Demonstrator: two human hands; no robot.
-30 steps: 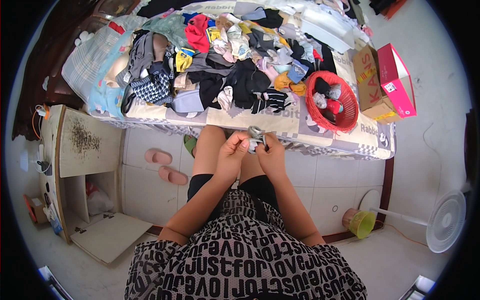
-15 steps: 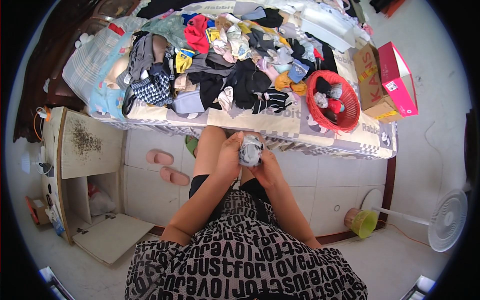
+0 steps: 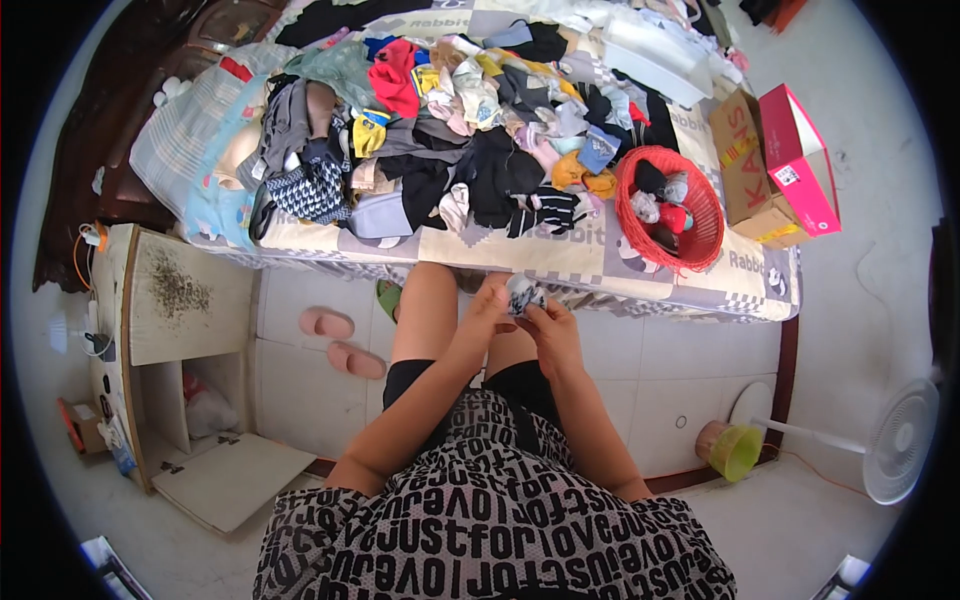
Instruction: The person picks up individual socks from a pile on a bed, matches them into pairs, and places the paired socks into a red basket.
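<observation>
Above my knees, both hands hold a small grey-and-white bundle with dark patterning point(image 3: 525, 292), which looks like balled-up socks. My left hand point(image 3: 486, 308) closes on its left side, thumb along the edge. My right hand point(image 3: 553, 330) pinches its lower right side between thumb and fingers. Part of the bundle is hidden behind the fingers. Past my hands, a heap of mixed clothes and socks point(image 3: 480, 100) covers the bed point(image 3: 445, 245). Right of the heap, a red woven basket point(image 3: 708, 245) holds several small balled-up cloth pieces in grey, black and red.
Right of the basket stand a cardboard box point(image 3: 742, 165) and a pink box point(image 3: 800, 150). A clear plastic bin point(image 3: 660, 60) lies behind. Pink slippers point(image 3: 355, 361) are on the floor. An open wooden cabinet point(image 3: 185, 310) stands left; a green-yellow bin point(image 3: 735, 452) and white fan point(image 3: 900, 440) stand right.
The bundle has shifted slightly right and turned in my hands, with less of it showing. My right fingers have moved from cupping its side to pinching its lower edge.
</observation>
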